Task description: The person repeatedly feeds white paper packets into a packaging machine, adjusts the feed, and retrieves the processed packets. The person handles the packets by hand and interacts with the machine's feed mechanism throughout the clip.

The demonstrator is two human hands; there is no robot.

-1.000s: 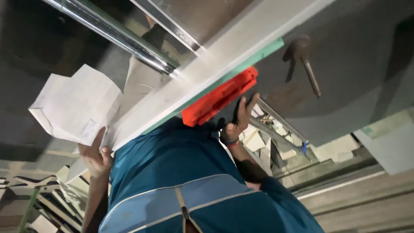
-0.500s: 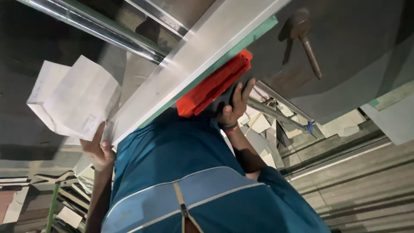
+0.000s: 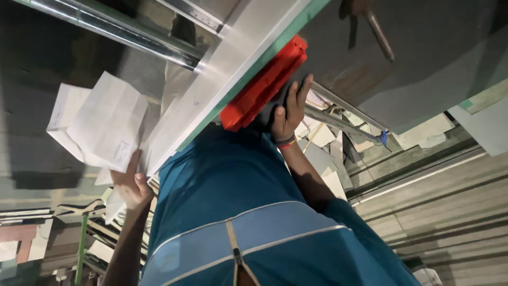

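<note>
White paper bags (image 3: pixel 100 127), flat and creased, pinched in left grip (image 3: pixel 132 185); right grip (image 3: pixel 288 114) clasps ridged red tool (image 3: pixel 264 85).

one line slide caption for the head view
Left hand holds white paper bags while right hand grips a red tool.

White paper bag (image 3: pixel 103 127): flat, rectangular, creased, at left of view, its lower edge pinched in the left hand (image 3: pixel 131 185). Small pale label with dark print on its lower right face. A second white bag lies behind it, edge showing at left. No signs or screens in view.
</note>
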